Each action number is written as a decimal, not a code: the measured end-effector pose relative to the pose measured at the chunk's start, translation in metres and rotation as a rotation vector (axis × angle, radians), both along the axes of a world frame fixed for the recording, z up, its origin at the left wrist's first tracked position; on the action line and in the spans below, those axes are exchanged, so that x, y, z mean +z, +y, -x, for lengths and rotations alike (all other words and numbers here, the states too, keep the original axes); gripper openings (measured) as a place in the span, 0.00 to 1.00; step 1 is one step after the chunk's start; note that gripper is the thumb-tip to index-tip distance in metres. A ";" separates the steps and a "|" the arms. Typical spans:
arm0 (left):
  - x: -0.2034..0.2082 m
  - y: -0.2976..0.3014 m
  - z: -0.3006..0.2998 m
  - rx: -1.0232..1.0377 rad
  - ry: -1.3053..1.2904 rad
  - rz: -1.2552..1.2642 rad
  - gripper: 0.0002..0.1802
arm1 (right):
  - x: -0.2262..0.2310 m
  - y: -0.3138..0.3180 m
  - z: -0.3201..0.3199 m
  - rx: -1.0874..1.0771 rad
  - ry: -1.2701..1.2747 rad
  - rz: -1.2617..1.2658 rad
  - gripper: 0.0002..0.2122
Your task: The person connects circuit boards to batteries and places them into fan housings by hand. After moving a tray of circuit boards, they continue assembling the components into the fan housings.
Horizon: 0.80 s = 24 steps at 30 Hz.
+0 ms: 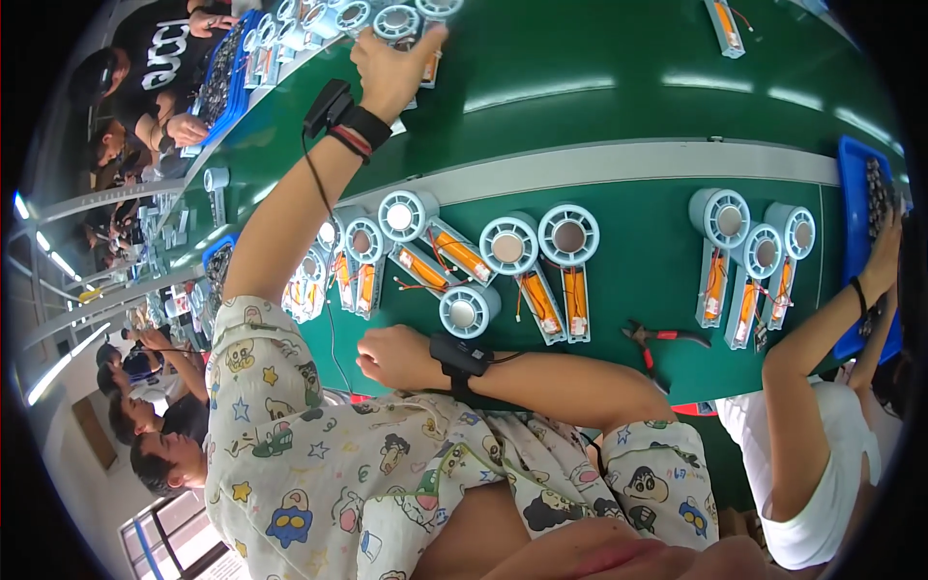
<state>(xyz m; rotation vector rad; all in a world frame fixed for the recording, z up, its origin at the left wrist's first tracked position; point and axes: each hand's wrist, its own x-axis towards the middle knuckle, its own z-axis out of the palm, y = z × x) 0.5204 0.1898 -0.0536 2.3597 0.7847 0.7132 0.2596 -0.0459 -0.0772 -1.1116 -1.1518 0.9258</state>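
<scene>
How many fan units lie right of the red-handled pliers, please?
3, side by side: the left fan unit, the middle one, the right one nearest the blue tray. None looks hidden.

No packages, labels, signs or screens can be made out on this workbench.

One handheld fan unit (418,43) is touched at the far belt by the left hand (391,72), the arm being stretched forward. The unit is pale blue-grey, with a round ringed head; an orange cell is seen in its open handle. It is laid flat, just beside like units (353,14) in a row.
</scene>
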 end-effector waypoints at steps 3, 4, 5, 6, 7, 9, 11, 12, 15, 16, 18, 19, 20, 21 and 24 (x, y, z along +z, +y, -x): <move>-0.001 -0.002 0.002 0.053 0.274 -0.292 0.65 | -0.001 -0.002 -0.001 -0.021 0.014 -0.019 0.11; 0.004 0.003 0.002 0.070 0.271 -0.299 0.65 | -0.001 -0.002 -0.001 -0.006 0.010 -0.029 0.11; 0.012 0.008 -0.002 0.072 0.355 -0.238 0.64 | -0.002 -0.002 -0.004 -0.006 -0.004 -0.035 0.11; 0.020 0.013 -0.006 0.072 0.435 -0.174 0.63 | -0.003 -0.003 -0.007 -0.007 -0.019 -0.040 0.11; 0.027 0.016 -0.005 0.070 0.511 -0.106 0.62 | -0.003 -0.004 -0.007 -0.009 -0.036 -0.043 0.11; 0.027 0.018 0.002 0.145 0.485 -0.146 0.61 | -0.003 -0.004 -0.007 -0.011 -0.043 -0.058 0.11; 0.013 0.019 0.003 0.255 0.461 -0.214 0.59 | -0.003 -0.001 -0.009 -0.051 -0.026 -0.071 0.12; 0.009 0.025 0.007 0.288 0.439 -0.208 0.58 | -0.003 0.002 -0.012 -0.076 -0.046 -0.062 0.12; 0.020 0.033 0.020 0.300 0.451 -0.096 0.59 | -0.001 0.003 -0.010 0.034 -0.127 -0.070 0.13; 0.019 0.031 0.022 0.274 0.437 -0.090 0.59 | -0.001 0.001 -0.009 0.011 -0.141 -0.059 0.13; 0.014 0.034 0.029 0.353 0.431 -0.231 0.55 | -0.003 0.003 -0.007 0.007 -0.155 -0.090 0.12; 0.011 0.034 0.030 0.339 0.411 -0.232 0.55 | -0.004 0.004 -0.007 0.004 -0.160 -0.105 0.12; 0.010 0.035 0.034 0.346 0.432 -0.248 0.54 | -0.005 0.004 -0.007 -0.004 -0.178 -0.109 0.12; 0.012 0.031 0.036 0.339 0.459 -0.263 0.53 | -0.005 0.003 -0.008 0.001 -0.159 -0.098 0.13; 0.035 0.024 0.065 0.105 0.280 0.116 0.41 | -0.004 0.000 -0.006 0.012 -0.104 -0.077 0.13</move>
